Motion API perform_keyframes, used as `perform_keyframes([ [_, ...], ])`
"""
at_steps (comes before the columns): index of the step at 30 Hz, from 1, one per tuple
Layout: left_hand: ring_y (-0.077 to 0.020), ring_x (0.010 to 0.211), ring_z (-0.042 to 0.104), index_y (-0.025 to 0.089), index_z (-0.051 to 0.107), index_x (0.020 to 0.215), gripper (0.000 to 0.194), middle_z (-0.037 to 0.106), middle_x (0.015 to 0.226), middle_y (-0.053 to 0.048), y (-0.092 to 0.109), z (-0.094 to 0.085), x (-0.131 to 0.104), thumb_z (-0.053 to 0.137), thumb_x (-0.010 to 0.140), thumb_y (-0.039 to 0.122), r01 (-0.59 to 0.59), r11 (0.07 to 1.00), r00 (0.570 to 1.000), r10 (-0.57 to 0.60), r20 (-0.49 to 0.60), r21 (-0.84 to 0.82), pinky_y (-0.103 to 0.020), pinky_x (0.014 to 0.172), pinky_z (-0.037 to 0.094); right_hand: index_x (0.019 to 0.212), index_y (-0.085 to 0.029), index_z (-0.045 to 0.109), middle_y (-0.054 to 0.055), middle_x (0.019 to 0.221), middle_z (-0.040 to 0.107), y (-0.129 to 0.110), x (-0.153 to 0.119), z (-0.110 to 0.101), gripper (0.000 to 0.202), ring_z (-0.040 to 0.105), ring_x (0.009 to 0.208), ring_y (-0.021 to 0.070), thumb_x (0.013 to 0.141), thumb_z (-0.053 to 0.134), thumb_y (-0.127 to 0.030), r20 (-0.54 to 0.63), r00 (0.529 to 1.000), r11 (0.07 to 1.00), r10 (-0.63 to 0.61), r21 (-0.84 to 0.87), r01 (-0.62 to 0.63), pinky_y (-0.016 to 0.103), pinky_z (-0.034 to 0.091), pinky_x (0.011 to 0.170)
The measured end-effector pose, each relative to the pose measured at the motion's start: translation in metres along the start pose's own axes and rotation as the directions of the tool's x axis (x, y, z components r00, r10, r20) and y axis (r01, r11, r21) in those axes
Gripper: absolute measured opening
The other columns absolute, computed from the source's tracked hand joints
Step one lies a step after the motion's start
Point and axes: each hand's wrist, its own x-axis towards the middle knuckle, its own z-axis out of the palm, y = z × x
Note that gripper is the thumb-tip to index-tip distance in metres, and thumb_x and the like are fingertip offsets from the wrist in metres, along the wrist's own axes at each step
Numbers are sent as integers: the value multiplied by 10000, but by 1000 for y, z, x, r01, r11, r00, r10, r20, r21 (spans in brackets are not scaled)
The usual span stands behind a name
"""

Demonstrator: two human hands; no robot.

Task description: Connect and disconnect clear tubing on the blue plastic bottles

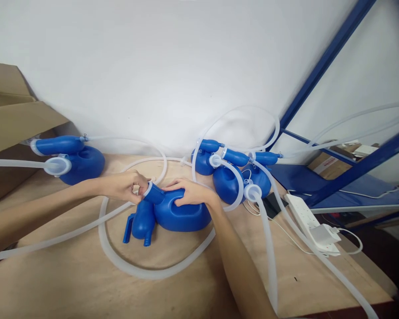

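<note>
Bottle: the blue bottle [182,217] is resting on the desk [69,283] at the centre of the clock, its neck pointing toward 10 o'clock.
Right hand: this hand [194,193] is gripping the bottle over the top, thumb on the near side, fingers reaching toward the neck.
Left hand: this hand [131,186] is bending its fingers at the neck's pale rim; whether its grip is closing on anything, I cannot tell.
Blue part: a pronged piece [143,221] is lying at 9 o'clock, just beside the bottle.
Hose: a pale hose [153,272] is curving past 6 o'clock.
Other bottles: one [83,166] is sitting at 10 o'clock near a carton [23,128]; several [228,181] are clustering at 2.
Power strip: the strip [299,210] is lying at 3 o'clock.
</note>
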Motion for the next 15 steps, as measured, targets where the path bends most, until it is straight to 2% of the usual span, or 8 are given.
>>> perform_keyframes([
  [3, -123, 668, 606, 140, 673, 713, 67, 695, 723, 1, -3, 3, 0, 626, 718, 94, -11, 996, 993, 21, 119, -84, -211, 655, 455, 1341, -283, 747, 69, 1399, 694, 2, 0, 1, 622, 598, 1355, 267, 750, 790, -93, -5, 1000, 1000, -20, 17, 20, 409, 378, 1232],
  [9, -120, 718, 590, 142, 657, 742, 99, 682, 751, 5, -5, 3, -3, 580, 752, 80, -67, 992, 993, 76, 90, -103, -219, 765, 492, 1340, -278, 749, 76, 1393, 696, -1, -1, 0, 615, 628, 1312, 261, 754, 792, -98, 5, 1000, 1000, 2, 21, -2, 399, 398, 1212],
  [12, -117, 730, 603, 146, 650, 740, 108, 687, 748, 24, -3, 3, -3, 570, 786, 89, -79, 993, 992, 87, 91, -88, -330, 1050, 496, 1341, -279, 748, 79, 1397, 693, 0, 0, 0, 619, 626, 1316, 262, 751, 799, -101, 7, 1000, 1000, 6, 16, -6, 401, 395, 1214],
  [15, -100, 715, 628, 149, 660, 721, 111, 689, 731, 53, -3, 3, -2, 577, 780, 103, -92, 995, 992, 94, 87, -36, -487, 1279, 303, 1335, -282, 751, 75, 1380, 702, 0, 0, 0, 615, 633, 1305, 255, 751, 800, -97, -3, 1000, 1000, 2, 20, -2, 395, 398, 1211],
])
